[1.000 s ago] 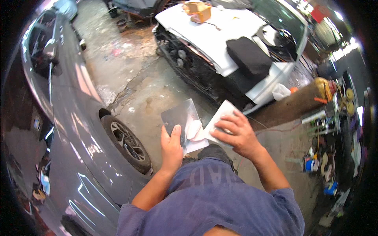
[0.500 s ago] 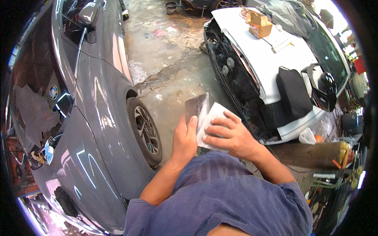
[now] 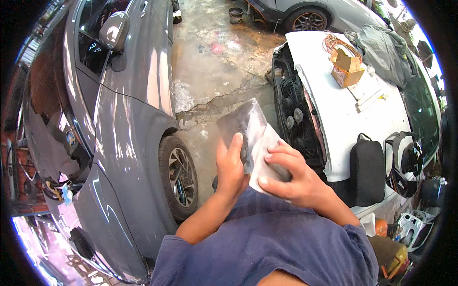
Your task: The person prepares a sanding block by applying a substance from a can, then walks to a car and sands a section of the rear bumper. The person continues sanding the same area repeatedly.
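My left hand [image 3: 231, 166] grips a dark grey, smooth rectangular sheet [image 3: 240, 125] by its side, the thumb lying along its face. The far corner of the sheet points away from me, and a pale streak runs down its right part. A white folded cloth or paper wipe [image 3: 260, 159] is bunched in my right hand [image 3: 298, 175], fingers curled over it. The wipe lies against the sheet's right edge and hides part of it. Both hands are in front of my waist, above the floor.
To the left stands a grey car [image 3: 129, 128] with its front wheel [image 3: 179, 171]. A white car [image 3: 329, 119] on the right has an opened front. Its hood carries a cardboard box [image 3: 347, 68], grey plastic sheeting [image 3: 389, 52] and a black padded piece [image 3: 367, 171]. A bucket [image 3: 235, 15] stands farther off.
The view has tilted up and shifted left, showing more of the car at the back. My right hand has drawn the wipe slightly toward the right, crumpling it and exposing more of the sheet.
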{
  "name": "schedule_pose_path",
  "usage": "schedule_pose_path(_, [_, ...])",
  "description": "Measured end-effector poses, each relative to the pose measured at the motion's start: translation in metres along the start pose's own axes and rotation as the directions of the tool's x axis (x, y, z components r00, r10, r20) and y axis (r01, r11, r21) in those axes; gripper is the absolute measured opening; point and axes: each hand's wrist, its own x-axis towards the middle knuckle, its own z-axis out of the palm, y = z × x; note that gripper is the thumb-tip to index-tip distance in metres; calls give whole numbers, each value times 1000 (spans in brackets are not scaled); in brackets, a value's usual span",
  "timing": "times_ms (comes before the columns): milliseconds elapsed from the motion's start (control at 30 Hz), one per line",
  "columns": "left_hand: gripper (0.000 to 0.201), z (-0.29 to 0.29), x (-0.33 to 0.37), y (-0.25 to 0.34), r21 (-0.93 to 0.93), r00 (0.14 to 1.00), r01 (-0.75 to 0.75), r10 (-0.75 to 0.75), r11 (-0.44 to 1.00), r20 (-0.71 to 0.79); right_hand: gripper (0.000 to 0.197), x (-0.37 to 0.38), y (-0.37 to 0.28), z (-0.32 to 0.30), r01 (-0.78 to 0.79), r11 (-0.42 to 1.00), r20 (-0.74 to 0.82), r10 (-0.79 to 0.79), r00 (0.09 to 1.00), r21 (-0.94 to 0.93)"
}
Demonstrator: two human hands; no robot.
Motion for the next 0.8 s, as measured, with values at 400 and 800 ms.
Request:
schedule_pose_path(400, [36,40,127,-12,151,997,-75,76,986,1,44,21,162,-44,-107,919,-1,116,993,-380])
schedule_pose_path(800, [35,63,335,45,510,954,-222,78,831,288,34,179,328,-80,-36,871,91,92,992,-490])
